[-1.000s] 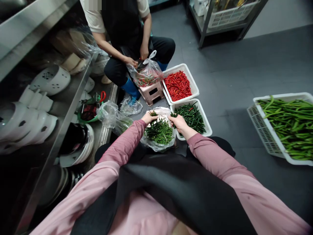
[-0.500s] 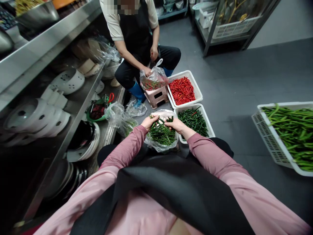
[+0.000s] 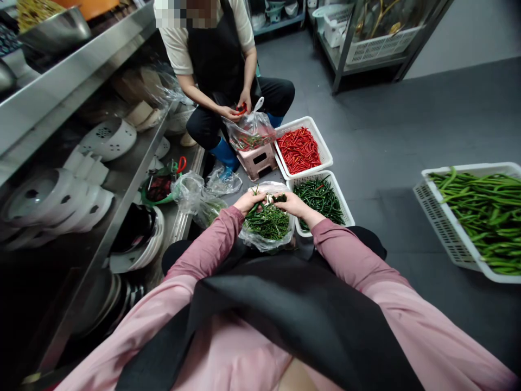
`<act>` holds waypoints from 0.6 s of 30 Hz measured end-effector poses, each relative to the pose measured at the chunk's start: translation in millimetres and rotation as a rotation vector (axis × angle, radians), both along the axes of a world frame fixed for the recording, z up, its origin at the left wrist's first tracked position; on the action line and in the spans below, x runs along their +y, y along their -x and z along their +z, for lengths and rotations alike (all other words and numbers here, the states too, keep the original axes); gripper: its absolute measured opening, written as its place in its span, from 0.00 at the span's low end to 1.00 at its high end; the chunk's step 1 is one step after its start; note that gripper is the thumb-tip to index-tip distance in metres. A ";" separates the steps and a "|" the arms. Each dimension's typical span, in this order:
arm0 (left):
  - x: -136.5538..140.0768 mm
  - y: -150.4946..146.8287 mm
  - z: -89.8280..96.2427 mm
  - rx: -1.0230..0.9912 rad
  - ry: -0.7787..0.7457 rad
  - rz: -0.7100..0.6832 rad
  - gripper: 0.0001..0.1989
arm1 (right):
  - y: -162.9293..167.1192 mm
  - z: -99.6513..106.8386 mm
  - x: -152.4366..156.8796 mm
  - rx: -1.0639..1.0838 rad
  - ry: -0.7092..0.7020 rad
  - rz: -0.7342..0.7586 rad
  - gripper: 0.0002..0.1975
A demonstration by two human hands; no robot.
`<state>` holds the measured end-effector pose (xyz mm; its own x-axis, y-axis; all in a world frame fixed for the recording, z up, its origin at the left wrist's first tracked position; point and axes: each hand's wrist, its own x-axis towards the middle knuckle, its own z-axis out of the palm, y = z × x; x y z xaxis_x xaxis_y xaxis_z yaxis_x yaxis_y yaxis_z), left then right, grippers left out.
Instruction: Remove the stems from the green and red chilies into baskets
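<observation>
My left hand [image 3: 247, 202] is closed around a few green chillies [image 3: 254, 208] above an open clear plastic bag. My right hand [image 3: 293, 205] faces it with the fingers pinched on dark green chillies [image 3: 279, 198]; how many cannot be made out. Thin green chillies with stems [image 3: 269, 224] fill the plastic bag [image 3: 266, 244] below both hands. Just right of my right hand stands a white basket [image 3: 349, 216] holding dark green chillies [image 3: 318, 196].
Opposite me sits a person [image 3: 211, 60], a red chilli in their hands, behind a bag [image 3: 252, 130] on a pink stool [image 3: 254, 163]. A white basket [image 3: 328, 155] holds red chillies. Long green peppers fill another basket [image 3: 451, 244]. Metal shelving [image 3: 134, 195] with dishes lines the left.
My hands stay over the bag, and the chillies between them have shifted slightly. The other person's hand has come out of their bag with a red chilli. The view has shifted a little.
</observation>
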<state>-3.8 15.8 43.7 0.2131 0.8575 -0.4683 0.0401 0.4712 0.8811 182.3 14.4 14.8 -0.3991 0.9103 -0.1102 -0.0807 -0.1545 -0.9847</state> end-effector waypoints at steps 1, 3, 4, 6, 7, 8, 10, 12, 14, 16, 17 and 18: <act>-0.1 -1.4 -0.8 0.019 -0.030 0.055 0.19 | -0.1 0.2 -0.3 0.010 0.041 0.003 0.08; -0.9 -5.8 -5.7 0.080 -0.113 0.169 0.18 | 2.1 0.0 -3.0 0.044 0.136 0.029 0.11; -1.5 -8.6 -9.3 0.106 -0.152 0.196 0.17 | 4.1 -0.4 -5.1 0.061 0.179 0.047 0.12; -2.7 -14.5 -16.7 0.131 -0.214 0.185 0.15 | 8.4 -1.6 -9.0 0.084 0.257 0.077 0.15; -3.0 -17.1 -19.8 0.131 -0.239 0.172 0.14 | 9.9 -2.2 -10.4 0.094 0.292 0.084 0.16; -2.8 -18.9 -22.0 0.122 -0.257 0.169 0.14 | 10.7 -2.8 -11.4 0.102 0.322 0.088 0.17; -1.0 -19.8 -23.8 0.091 -0.263 0.201 0.12 | 9.8 -3.6 -11.8 0.104 0.368 0.119 0.16; 2.2 -16.3 -22.7 0.050 -0.228 0.262 0.11 | 6.8 -3.3 -10.8 0.079 0.395 0.182 0.15; 4.1 -10.4 -20.5 0.029 -0.179 0.323 0.10 | 3.7 -2.0 -9.3 0.064 0.410 0.186 0.15; 2.3 -5.5 -19.2 0.048 -0.133 0.330 0.11 | 1.6 0.3 -7.4 0.114 0.411 0.104 0.14; -0.4 -4.3 -19.2 0.064 -0.112 0.291 0.11 | 1.0 1.7 -6.2 0.152 0.410 0.054 0.14; -4.1 -4.1 -19.4 0.077 -0.092 0.225 0.11 | 0.5 3.1 -5.0 0.184 0.410 0.013 0.14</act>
<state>0.3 11.7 24.2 -0.0215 0.9191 -0.3934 0.0121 0.3937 0.9192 181.8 9.4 17.9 -0.4566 0.8011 -0.3870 -0.2444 -0.5312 -0.8112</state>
